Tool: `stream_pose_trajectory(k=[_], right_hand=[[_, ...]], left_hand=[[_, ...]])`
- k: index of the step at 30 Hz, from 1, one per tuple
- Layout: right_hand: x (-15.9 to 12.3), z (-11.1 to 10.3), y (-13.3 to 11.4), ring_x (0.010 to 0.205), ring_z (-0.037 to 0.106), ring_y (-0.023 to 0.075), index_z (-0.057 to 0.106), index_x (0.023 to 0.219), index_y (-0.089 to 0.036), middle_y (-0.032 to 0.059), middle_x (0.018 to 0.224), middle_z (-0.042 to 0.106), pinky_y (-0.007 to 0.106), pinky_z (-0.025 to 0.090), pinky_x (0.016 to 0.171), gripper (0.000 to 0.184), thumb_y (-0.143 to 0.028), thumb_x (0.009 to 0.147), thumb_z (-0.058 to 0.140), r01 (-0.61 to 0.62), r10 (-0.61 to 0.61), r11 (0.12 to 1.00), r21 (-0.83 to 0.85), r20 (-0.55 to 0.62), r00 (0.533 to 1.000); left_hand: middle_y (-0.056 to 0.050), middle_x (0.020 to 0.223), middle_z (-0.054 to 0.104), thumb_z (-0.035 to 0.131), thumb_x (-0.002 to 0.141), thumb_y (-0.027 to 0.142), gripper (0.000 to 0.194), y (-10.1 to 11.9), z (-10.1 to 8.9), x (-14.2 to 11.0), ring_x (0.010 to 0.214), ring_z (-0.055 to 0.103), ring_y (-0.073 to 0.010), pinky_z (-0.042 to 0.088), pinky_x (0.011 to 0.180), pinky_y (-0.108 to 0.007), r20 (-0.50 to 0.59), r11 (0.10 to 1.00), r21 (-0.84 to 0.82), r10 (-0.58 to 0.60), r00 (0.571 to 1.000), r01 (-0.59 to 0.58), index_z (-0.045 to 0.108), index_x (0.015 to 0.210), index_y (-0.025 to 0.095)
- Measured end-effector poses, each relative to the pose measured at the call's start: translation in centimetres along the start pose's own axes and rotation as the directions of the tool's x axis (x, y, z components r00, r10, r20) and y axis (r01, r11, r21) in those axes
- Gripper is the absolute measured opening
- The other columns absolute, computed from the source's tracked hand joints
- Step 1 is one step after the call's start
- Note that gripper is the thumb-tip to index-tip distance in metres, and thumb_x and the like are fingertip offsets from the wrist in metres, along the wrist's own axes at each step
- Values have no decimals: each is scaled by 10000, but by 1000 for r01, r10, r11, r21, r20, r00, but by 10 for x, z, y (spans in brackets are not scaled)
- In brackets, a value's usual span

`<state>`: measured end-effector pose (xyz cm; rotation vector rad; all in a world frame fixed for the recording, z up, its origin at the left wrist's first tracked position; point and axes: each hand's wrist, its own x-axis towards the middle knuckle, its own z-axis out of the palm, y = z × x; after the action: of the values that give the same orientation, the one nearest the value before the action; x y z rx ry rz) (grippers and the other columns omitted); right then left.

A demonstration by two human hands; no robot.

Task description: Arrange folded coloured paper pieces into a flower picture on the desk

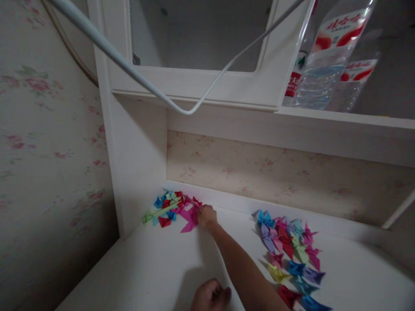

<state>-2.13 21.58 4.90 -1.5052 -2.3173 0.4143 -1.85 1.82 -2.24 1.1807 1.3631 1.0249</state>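
Note:
My right hand reaches far across the white desk to its back left corner. Its fingers are pinched on a pink folded paper piece at the edge of a small pile of colourful folded paper shapes. A second group of folded paper shapes in blue, purple, red, green and yellow lies spread on the desk right of my forearm. My left hand rests at the bottom edge of the view, curled into a fist; whatever is inside it is hidden.
A white shelf unit with a mirror stands over the desk, with clear plastic water bottles on its right ledge. A white cable hangs in front. Floral wallpaper covers the left wall.

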Motion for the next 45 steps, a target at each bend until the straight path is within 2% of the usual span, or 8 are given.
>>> stream_pose_trajectory(k=[6,11,20,23,30,35,41,45], right_hand=[[-34,-32,3,986,623,178,717,962,-192,60,1050,695,264,438,891,284,-134,872,454,185,-145,960,208,-195,970],[-113,-60,25,919,643,188,683,1015,-195,67,1020,700,281,513,790,286,-257,916,422,245,-113,893,377,-340,934],[-274,-59,82,765,658,219,642,1171,-219,80,957,705,317,550,662,509,-524,763,656,11,421,522,853,-268,867],[-303,-47,97,796,657,226,662,1162,-253,76,967,709,323,550,660,510,-550,748,658,10,474,535,845,-310,824],[-323,-46,108,717,654,222,761,959,-292,102,1067,700,319,550,557,335,-527,785,599,54,282,599,799,-273,920],[-318,-46,102,617,625,203,715,1084,-232,71,756,707,307,530,531,466,-518,717,688,-74,335,371,926,-59,940],[-317,-49,89,610,641,209,600,1167,-272,32,747,655,280,480,450,568,-468,660,762,-32,369,28,999,20,929],[-315,-47,81,542,617,168,588,1084,-247,-25,625,584,226,430,423,467,-466,703,744,-64,393,-24,998,68,917]], left_hand=[[62,490,284,538,641,739,547,11,0,-6,487,273,-111,200,504,-261,-74,999,-45,14,997,-17,381,537,225],[96,406,182,368,647,846,628,15,-1,-6,392,173,-84,126,418,-233,-99,974,-220,-86,991,62,389,540,228],[96,398,408,287,703,835,693,41,-11,-29,243,174,-38,48,309,-186,202,811,-529,-164,965,249,524,843,199],[78,514,518,313,773,766,662,53,-14,-46,270,224,-34,93,313,-172,216,805,-550,-118,969,221,489,1116,227],[-19,751,634,368,780,731,641,53,-6,-60,370,487,-67,246,319,-173,250,905,-374,-110,962,201,573,1029,177],[2,685,629,633,741,499,354,33,-2,-53,371,477,-53,261,320,-161,62,938,-336,-73,995,90,573,800,156],[20,675,602,666,734,439,345,33,-3,-51,375,508,-60,302,302,-151,87,958,-278,-44,995,67,612,926,157],[24,662,592,681,735,427,392,35,-4,-52,392,531,-72,351,324,-157,164,969,-227,-60,985,97,614,1006,152]])
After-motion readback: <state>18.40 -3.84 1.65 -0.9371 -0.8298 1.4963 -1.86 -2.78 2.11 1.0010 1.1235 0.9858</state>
